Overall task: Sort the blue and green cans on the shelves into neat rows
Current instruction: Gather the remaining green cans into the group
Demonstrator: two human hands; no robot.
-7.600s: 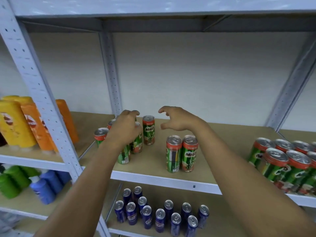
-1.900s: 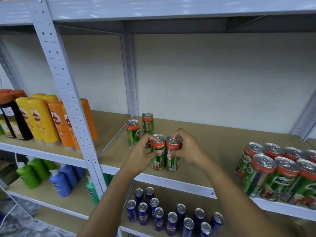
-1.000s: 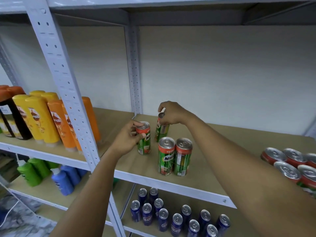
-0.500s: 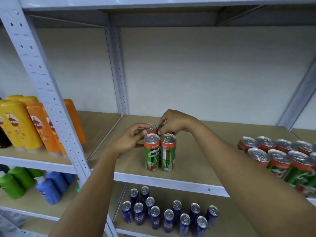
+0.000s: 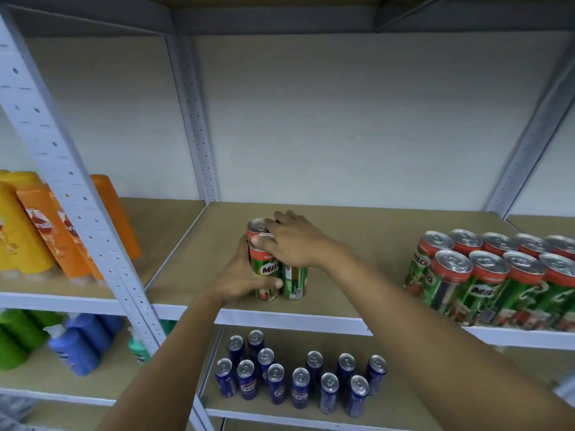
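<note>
both hands clasp a cluster of green cans on the shelf. squeezing evenly should square the rows without tipping any.

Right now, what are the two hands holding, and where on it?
Left hand grips the green cans cluster round its left side; right hand covers the silver tops, fingers curled over.

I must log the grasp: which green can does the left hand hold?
The front-left green can of the middle cluster: the left hand wraps its side, thumb across its front.
</note>
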